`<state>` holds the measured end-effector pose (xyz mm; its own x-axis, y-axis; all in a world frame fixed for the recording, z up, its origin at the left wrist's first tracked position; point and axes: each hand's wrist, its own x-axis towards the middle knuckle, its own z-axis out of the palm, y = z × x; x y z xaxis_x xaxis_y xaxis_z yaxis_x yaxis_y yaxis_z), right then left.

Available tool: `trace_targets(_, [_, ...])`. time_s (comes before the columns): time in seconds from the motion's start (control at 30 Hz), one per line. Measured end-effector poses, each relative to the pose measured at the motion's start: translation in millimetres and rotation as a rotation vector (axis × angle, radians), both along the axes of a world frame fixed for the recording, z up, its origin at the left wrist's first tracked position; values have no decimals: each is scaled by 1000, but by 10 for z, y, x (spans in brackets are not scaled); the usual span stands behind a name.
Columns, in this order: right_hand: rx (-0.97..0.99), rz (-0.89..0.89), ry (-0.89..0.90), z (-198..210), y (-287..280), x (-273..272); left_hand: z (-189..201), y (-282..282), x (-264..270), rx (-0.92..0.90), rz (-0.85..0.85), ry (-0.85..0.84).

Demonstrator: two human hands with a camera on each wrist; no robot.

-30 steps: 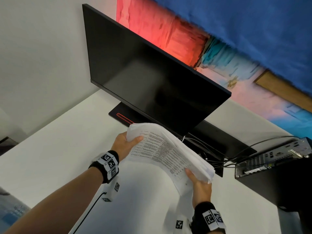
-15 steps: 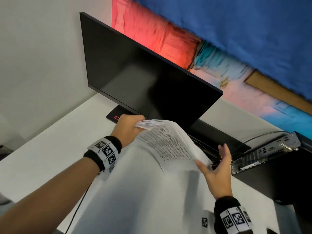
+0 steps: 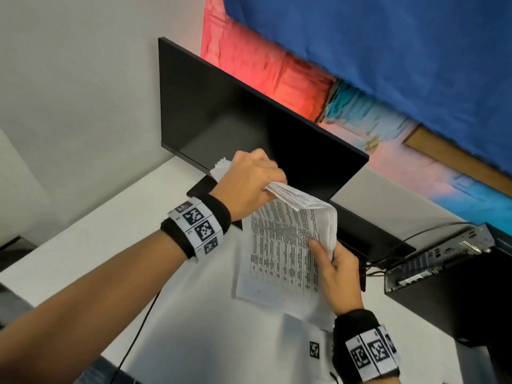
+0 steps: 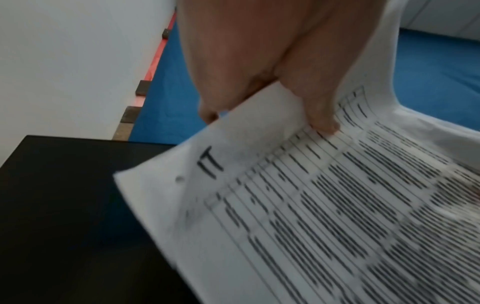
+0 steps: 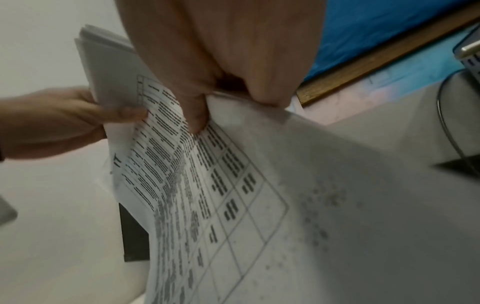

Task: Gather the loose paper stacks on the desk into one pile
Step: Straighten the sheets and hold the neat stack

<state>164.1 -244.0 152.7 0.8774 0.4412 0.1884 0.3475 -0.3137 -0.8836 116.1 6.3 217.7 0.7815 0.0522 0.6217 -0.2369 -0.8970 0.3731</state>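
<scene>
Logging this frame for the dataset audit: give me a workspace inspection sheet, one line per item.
Surface: white desk, bare where visible.
Job's things: paper stack, printed tables, held up off the desk and bent over at the top; more white sheets lie under it near the right wrist.
Clutter: black monitor, screen dark, on its stand; small desktop computer on a black unit at right.
Grippers: left hand grips the stack's top; right hand pinches its right edge.
Cables: black cables run into the computer; one black cable crosses the desk's near edge.
Surroundings: white wall left; blue and red painted wall behind.
</scene>
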Motion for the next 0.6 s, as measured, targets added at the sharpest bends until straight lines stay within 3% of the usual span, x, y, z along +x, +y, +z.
trace_targets(0.07, [66,-31,45,-14,32,3,-87,-18,-54,-136,218,-95])
trace_targets(0.13, [174,-52,155,-58,68,-16,-283,-20,-156,-522,427,-100])
trace_targets(0.17, [236,-60,221,-90,94,-36,-430,-22,-215,-745,487,-11])
trace_targets(0.23, [328,-77,345,-165,156,-91,-744,-41,-359,-1117,421,335])
trace_targets(0.3, [351,-75,441,-261,227,-157,-978,-66,-516,-1312,184,578])
trace_targets(0.37, [338,-81,515,-371,306,-227,-1109,-48,-652,-1328,43,584])
trace_targets(0.43, [326,-92,556,-472,383,-276,-1181,12,-738,-1268,5,550])
trace_targets(0.6, [293,-114,585,-676,650,-386,-1348,235,-953,-1189,173,429])
